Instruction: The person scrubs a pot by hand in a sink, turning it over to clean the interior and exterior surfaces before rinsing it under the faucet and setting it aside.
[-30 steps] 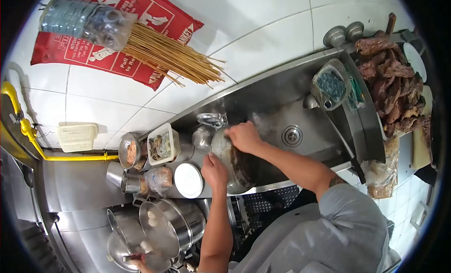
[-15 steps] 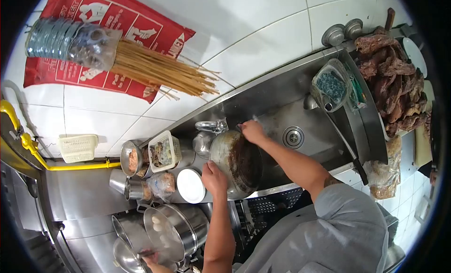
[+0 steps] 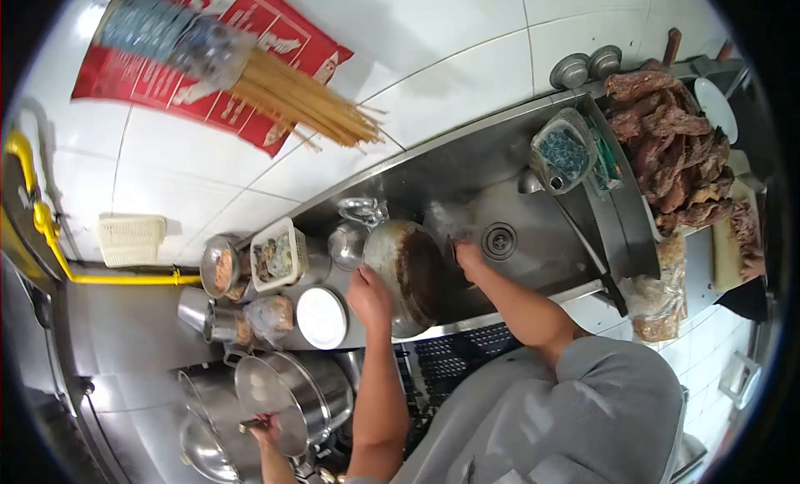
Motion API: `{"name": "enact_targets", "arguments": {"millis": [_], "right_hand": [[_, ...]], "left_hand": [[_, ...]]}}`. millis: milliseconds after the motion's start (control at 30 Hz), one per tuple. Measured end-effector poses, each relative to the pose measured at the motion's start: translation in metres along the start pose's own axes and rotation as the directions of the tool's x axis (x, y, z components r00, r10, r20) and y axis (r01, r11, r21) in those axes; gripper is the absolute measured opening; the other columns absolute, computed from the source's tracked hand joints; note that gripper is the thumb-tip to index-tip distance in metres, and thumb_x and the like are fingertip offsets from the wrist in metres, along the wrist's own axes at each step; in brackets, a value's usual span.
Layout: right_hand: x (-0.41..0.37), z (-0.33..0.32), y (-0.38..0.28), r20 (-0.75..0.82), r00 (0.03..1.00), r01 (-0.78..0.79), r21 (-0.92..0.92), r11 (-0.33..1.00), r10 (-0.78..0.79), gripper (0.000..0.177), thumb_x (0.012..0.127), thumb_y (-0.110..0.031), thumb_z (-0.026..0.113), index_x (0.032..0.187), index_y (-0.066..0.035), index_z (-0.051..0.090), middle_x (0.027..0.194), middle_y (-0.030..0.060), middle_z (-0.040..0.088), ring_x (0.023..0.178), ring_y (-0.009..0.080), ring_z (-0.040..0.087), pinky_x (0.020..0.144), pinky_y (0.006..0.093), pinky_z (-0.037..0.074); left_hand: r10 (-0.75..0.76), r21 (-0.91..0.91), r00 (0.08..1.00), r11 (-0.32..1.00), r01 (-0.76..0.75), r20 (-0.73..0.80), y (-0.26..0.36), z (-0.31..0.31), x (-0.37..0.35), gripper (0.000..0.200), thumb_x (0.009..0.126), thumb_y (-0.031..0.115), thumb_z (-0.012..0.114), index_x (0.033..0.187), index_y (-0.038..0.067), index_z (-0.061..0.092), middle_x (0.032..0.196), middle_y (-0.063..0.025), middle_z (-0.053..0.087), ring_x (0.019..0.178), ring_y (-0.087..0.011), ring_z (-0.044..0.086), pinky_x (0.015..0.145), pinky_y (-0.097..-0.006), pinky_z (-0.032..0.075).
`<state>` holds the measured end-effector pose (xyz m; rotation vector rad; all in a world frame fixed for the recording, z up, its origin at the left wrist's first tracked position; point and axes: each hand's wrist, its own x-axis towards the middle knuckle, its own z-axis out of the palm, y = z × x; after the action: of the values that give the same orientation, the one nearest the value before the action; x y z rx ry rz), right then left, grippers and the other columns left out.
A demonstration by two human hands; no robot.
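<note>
Centrally, a round steel pan (image 3: 408, 271) stands tipped on edge over the sink (image 3: 542, 209), its brown-crusted inside facing right, its lower rim on the sink's front lip

Left hand (image 3: 369, 296): on the pan's left rim, fingers closed round the edge, steadying it

Right hand (image 3: 468, 257): pressed at the pan's right rim, fingers curled in; whether they grip anything cannot be told

Right of the pan:
- drain (image 3: 498, 240), just past the right hand
- a clear tub with blue contents (image 3: 565, 155) on the ledge, farther off
- a heap of dark cooked meat (image 3: 675, 159), well apart

Behind the pan:
- tap (image 3: 360, 209), just above its top rim
- a bundle of bamboo skewers (image 3: 300, 101) on the tiled wall, higher up

Left of the pan:
- a small steel bowl (image 3: 344, 244), touching or nearly so
- a white plate (image 3: 321, 317), just beside the left hand
- a square white tub (image 3: 275, 255) of mixed food, beyond the bowl

Below-left of the pan, well apart: another person's hand (image 3: 265, 426) grips the handle of a lid (image 3: 262, 388), held tilted over a large steel pot (image 3: 325, 388)
</note>
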<state>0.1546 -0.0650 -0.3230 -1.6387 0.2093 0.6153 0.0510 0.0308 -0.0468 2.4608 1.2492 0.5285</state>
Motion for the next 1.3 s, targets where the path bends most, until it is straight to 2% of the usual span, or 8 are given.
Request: {"name": "enact_targets", "arguments": {"millis": [67, 200, 433, 567, 633, 733, 1067, 1300], "right_hand": [[-0.035, -0.033, -0.028, 0.197, 0.930, -0.364, 0.374, 0.853, 0.311, 0.039, 0.093, -0.041, 0.062, 0.107, -0.005, 0.067, 0.088, 0.0083, 0.069, 0.075, 0.0282, 0.065, 0.070, 0.0408, 0.051], [-0.064, -0.109, -0.076, 0.537, 0.803, -0.502, 0.376, 0.779, 0.258, 0.033, 0.099, -0.044, 0.052, 0.104, -0.012, 0.060, 0.086, 0.0055, 0.065, 0.075, 0.0223, 0.067, 0.059, 0.0330, 0.049], [-0.094, -0.213, -0.182, 0.417, 0.904, -0.185, 0.580, 0.793, -0.095, 0.023, 0.095, -0.032, 0.061, 0.108, -0.012, 0.058, 0.096, 0.0051, 0.066, 0.081, 0.0240, 0.067, 0.064, 0.0365, 0.052], [-0.056, -0.277, -0.246, 0.035, 0.925, 0.379, -0.008, 0.925, -0.379, 0.025, 0.092, -0.030, 0.065, 0.096, -0.007, 0.059, 0.089, 0.0074, 0.064, 0.075, 0.0300, 0.064, 0.069, 0.0442, 0.052], [-0.026, -0.300, -0.270, -0.042, 0.798, 0.395, -0.717, 0.574, -0.601, 0.026, 0.093, -0.029, 0.061, 0.088, -0.003, 0.056, 0.083, 0.0131, 0.067, 0.077, 0.0281, 0.067, 0.068, 0.0442, 0.054], [0.006, -0.294, -0.277, 0.012, 0.737, 0.293, -0.907, 0.304, -0.676, 0.030, 0.090, -0.028, 0.061, 0.092, 0.001, 0.057, 0.087, 0.0229, 0.068, 0.086, 0.0366, 0.068, 0.077, 0.0485, 0.054], [0.089, -0.275, -0.228, 0.144, 0.947, 0.112, -0.986, -0.126, -0.286, 0.032, 0.086, -0.012, 0.055, 0.112, 0.001, 0.068, 0.120, 0.0225, 0.064, 0.112, 0.0351, 0.063, 0.093, 0.0447, 0.052], [0.051, -0.274, -0.263, 0.136, 0.949, 0.140, -0.990, -0.009, -0.285, 0.029, 0.084, -0.012, 0.056, 0.106, -0.001, 0.071, 0.117, 0.0223, 0.066, 0.109, 0.0341, 0.065, 0.092, 0.0444, 0.052]], "left_hand": [[0.034, 0.011, 0.998, 0.999, -0.034, -0.044, 0.001, -0.002, -0.001, 0.039, 0.099, 0.030, 0.045, 0.085, -0.002, 0.063, 0.079, -0.0300, 0.063, 0.077, -0.0508, 0.059, 0.069, -0.0571, 0.044], [0.054, 0.006, 0.997, 0.999, -0.054, -0.062, -0.004, -0.002, 0.000, 0.039, 0.099, 0.030, 0.045, 0.084, -0.001, 0.064, 0.079, -0.0288, 0.065, 0.076, -0.0498, 0.061, 0.070, -0.0575, 0.046], [0.013, 0.006, 0.997, 1.000, -0.013, -0.080, -0.003, -0.003, -0.002, 0.038, 0.098, 0.031, 0.046, 0.085, 0.000, 0.064, 0.081, -0.0288, 0.066, 0.079, -0.0488, 0.063, 0.073, -0.0572, 0.048], [-0.046, -0.032, 0.999, 0.998, 0.046, 0.011, 0.000, -0.011, -0.002, 0.040, 0.099, 0.033, 0.044, 0.093, 0.000, 0.066, 0.090, -0.0287, 0.066, 0.088, -0.0491, 0.062, 0.080, -0.0557, 0.046], [-0.061, -0.044, 0.998, 0.997, 0.061, 0.021, 0.006, -0.018, -0.004, 0.040, 0.099, 0.033, 0.044, 0.093, -0.001, 0.065, 0.090, -0.0287, 0.066, 0.088, -0.0491, 0.062, 0.080, -0.0559, 0.047], [-0.028, -0.043, 1.000, 0.999, 0.028, -0.006, -0.002, -0.013, -0.003, 0.039, 0.099, 0.032, 0.044, 0.089, -0.001, 0.065, 0.086, -0.0286, 0.067, 0.083, -0.0488, 0.063, 0.076, -0.0562, 0.048], [-0.093, -0.057, 0.996, 0.994, 0.093, -0.008, -0.001, -0.012, -0.002, 0.038, 0.098, 0.033, 0.044, 0.091, 0.001, 0.065, 0.087, -0.0291, 0.066, 0.085, -0.0495, 0.062, 0.077, -0.0569, 0.047], [0.015, 0.022, 0.996, 1.000, -0.013, -0.092, -0.001, -0.005, -0.001, 0.037, 0.099, 0.030, 0.046, 0.084, 0.000, 0.062, 0.081, -0.0289, 0.066, 0.078, -0.0485, 0.063, 0.071, -0.0572, 0.048]]}}
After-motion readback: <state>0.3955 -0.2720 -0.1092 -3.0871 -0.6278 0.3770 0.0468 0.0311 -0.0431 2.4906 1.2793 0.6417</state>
